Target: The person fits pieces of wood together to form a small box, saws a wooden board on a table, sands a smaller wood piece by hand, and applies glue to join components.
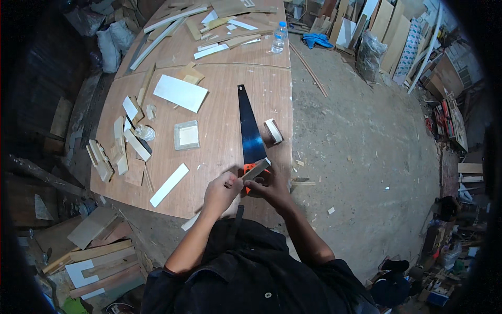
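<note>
Small wooden strip: held in front of torso, between both hands, slanting up to right, above orange handle of handsaw. Left hand: fingertips pinching strip's lower end. Right hand: thumb against strip's lower part, remaining fingers partly hidden; its grasp uncertain. Strip's upper end: projecting free beyond fingers. Saw blade: flat on tabletop, pointing away.

Wood-grain table on scrap-littered grey floor; dim at left.
</note>
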A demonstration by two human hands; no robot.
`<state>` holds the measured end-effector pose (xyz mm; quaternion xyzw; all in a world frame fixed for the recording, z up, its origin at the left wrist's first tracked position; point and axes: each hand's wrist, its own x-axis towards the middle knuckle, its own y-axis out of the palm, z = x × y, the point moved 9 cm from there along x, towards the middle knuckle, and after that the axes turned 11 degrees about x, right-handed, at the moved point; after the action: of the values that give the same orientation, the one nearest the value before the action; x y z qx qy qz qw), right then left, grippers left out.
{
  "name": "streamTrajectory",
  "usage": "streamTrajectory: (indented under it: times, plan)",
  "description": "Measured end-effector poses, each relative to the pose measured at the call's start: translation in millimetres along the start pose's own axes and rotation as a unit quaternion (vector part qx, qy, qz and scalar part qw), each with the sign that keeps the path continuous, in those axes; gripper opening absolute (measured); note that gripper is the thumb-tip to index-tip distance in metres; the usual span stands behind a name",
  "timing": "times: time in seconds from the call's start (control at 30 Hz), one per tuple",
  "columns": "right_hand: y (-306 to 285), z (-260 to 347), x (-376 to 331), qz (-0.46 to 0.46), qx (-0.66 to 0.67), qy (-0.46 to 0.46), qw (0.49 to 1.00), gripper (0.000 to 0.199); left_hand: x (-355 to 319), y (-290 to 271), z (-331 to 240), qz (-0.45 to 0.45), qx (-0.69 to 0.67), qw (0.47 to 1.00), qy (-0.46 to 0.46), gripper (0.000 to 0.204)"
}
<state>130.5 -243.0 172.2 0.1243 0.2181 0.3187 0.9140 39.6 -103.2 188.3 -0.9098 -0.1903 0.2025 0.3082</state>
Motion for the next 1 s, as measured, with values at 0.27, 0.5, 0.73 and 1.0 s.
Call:
streamTrajectory:
  times: [0.27,0.5,0.73,1.0]
  plan:
    - [-51,-17,12,-0.076,-0.042,0.067,0.994,0.049,7,-5,65,0.048,-0.143,0.985,-0.082,0.027]
    - [-163,-81,94,-0.147,-0.384,-0.003,0.912,0.069,0,-26,115,0.02,-0.084,0.994,-0.059,0.028]
    - [-135,-36,163,-0.263,-0.604,0.032,0.752,0.085,-33,-74,154,-0.071,-0.021,0.991,-0.109,0.027]
    - [-65,-55,186,-0.237,-0.579,-0.063,0.777,0.062,-37,-86,164,-0.083,0.003,0.987,-0.139,0.03]
